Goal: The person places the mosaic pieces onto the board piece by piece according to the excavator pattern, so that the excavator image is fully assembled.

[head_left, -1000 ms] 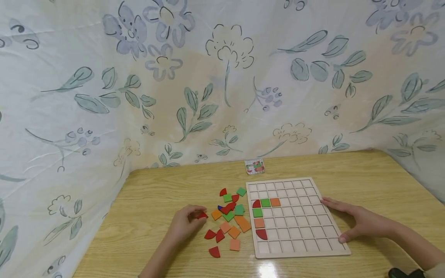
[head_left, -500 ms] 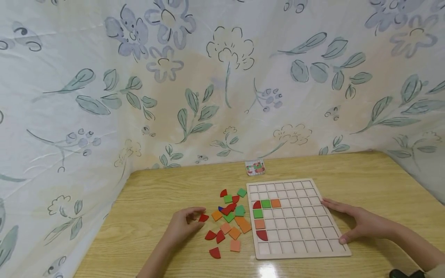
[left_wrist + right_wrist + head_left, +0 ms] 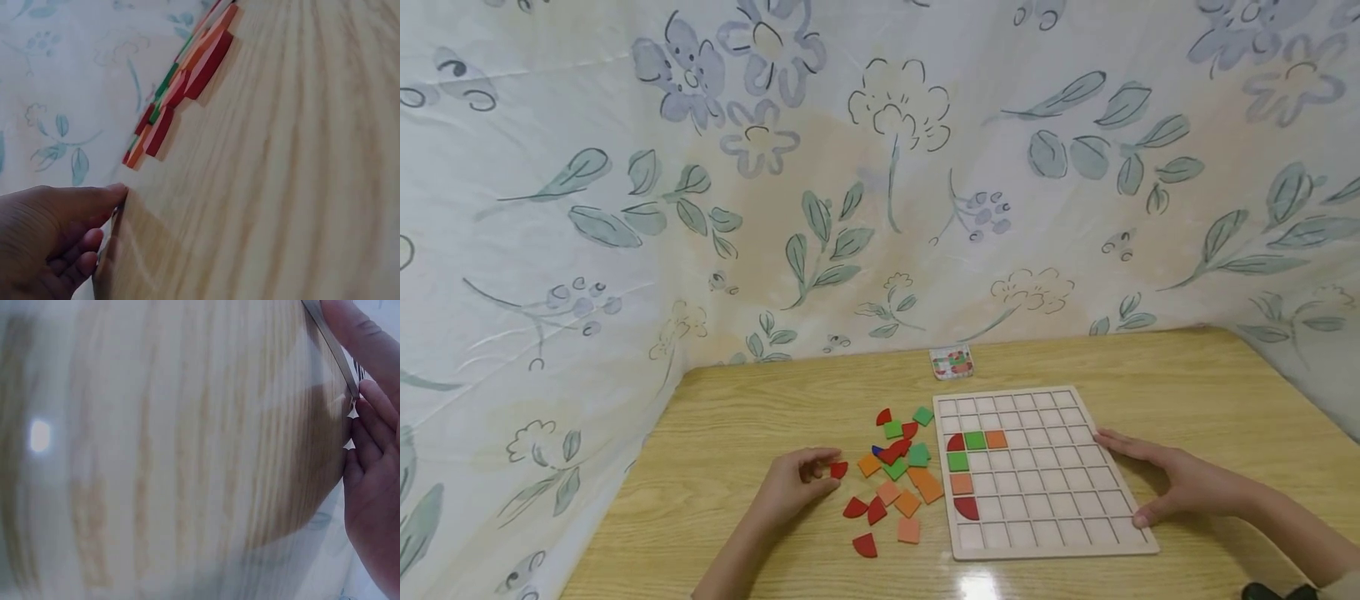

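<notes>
My left hand [image 3: 792, 487] is just left of a red quarter-circle tile [image 3: 839, 470] on the table. Its thumb and forefinger are spread, and in the left wrist view a gap separates the fingertips from the nearest red tile [image 3: 159, 131]. My right hand [image 3: 1195, 482] rests along the right edge of a pale wooden grid board [image 3: 1052, 475], thumb at the lower corner, fingers farther up. In the right wrist view the hand [image 3: 375, 450] touches the board's edge. On the board's left side lie red quarter-circles [image 3: 966, 507], green squares [image 3: 957, 461] and orange squares [image 3: 996, 439].
Several loose tiles [image 3: 907, 502] in red, green and orange, with a bit of blue, are scattered between my left hand and the board. A small patterned card [image 3: 952, 362] lies behind the board. Floral cloth [image 3: 895, 208] hangs along the table's back.
A second ago my left fingers touched the red quarter-circle tile; now they are drawn slightly back left and the tile lies apart, turned a little. The right hand and board stay still.
</notes>
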The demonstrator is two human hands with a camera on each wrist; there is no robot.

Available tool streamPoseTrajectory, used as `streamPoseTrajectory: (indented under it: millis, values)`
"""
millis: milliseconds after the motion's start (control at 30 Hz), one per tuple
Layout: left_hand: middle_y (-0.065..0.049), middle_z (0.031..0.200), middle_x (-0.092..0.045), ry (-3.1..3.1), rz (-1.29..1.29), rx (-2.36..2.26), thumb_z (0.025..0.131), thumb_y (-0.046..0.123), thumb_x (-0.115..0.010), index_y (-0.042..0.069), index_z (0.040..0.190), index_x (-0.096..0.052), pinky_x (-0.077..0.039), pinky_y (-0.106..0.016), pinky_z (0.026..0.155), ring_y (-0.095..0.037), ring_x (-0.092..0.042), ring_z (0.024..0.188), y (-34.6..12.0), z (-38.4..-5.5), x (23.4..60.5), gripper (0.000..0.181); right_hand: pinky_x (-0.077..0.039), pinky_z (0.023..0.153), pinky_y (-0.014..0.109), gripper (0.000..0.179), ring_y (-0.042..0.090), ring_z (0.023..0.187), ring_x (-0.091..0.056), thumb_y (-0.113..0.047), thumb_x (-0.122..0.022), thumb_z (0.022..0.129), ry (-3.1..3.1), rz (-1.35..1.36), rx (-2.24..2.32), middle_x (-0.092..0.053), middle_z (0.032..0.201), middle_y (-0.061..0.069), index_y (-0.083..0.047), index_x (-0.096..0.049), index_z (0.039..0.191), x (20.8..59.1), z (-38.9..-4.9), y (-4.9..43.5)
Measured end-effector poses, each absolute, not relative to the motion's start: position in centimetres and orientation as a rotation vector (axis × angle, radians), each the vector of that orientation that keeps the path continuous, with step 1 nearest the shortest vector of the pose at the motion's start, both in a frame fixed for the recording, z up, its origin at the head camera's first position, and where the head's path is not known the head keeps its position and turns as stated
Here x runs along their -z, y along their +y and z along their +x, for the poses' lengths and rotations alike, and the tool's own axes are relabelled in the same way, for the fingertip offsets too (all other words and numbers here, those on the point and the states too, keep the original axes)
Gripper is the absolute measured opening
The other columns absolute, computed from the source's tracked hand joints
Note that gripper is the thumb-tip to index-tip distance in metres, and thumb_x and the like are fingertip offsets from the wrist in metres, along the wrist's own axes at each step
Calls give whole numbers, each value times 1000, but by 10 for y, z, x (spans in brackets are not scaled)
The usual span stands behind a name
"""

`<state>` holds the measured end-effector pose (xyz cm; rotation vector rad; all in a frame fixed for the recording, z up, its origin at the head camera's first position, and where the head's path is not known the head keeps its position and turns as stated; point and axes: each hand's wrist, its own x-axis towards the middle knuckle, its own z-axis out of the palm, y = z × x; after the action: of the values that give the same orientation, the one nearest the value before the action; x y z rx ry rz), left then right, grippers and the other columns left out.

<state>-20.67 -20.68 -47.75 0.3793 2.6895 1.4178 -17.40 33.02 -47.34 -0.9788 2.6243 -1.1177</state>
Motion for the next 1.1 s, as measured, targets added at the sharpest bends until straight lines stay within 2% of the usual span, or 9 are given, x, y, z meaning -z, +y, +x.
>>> streamPoseTrajectory:
  millis: [133,367,500,700,967,1100]
  values:
    - [-4,98,-67,2697,323,-1509,75,13,-75,7,115,-65,-44,-19,62,-11,-51,73,-202,-205,477,41,-9,90,-4,92,-22,125,-9,-26,-79,69,2630,-991,1117,-16,148,-25,-3,-29,143,474,-174,331]
    - [-2,93,-66,2680,186,-1694,74,15,-77,12,109,-68,-47,-20,67,-11,-56,79,-189,-198,481,37,-9,91,-4,92,-21,127,-9,-26,-79,68,2642,-1018,1105,-16,149,-22,-2,-30,143,474,-174,331]
    - [-3,92,-65,2608,197,-1734,74,17,-77,13,109,-67,-47,-21,70,-14,-57,83,-175,-194,480,37,-9,92,-4,91,-21,127,-9,-24,-79,69,2634,-1038,1113,-16,149,-22,0,-30,142,473,-174,330]
    - [-6,96,-64,2508,389,-1722,77,17,-75,12,111,-67,-46,-22,69,-19,-54,84,-144,-189,473,35,-10,92,-3,91,-20,127,-9,-23,-79,68,2639,-1044,1121,-17,150,-21,0,-30,142,472,-172,331]
    - [5,103,-66,2646,705,-1492,78,19,-74,15,109,-68,-47,-24,77,-14,-57,93,-99,-188,468,32,-9,91,-4,91,-22,126,-9,-25,-79,68,2643,-992,1120,-17,149,-22,-2,-31,142,471,-172,330]
    - [9,100,-66,2656,819,-1404,78,21,-74,16,107,-68,-46,-23,77,-9,-55,90,-78,-186,463,30,-8,90,-5,92,-23,125,-8,-27,-79,68,2642,-966,1099,-16,148,-24,-3,-30,143,471,-173,328]
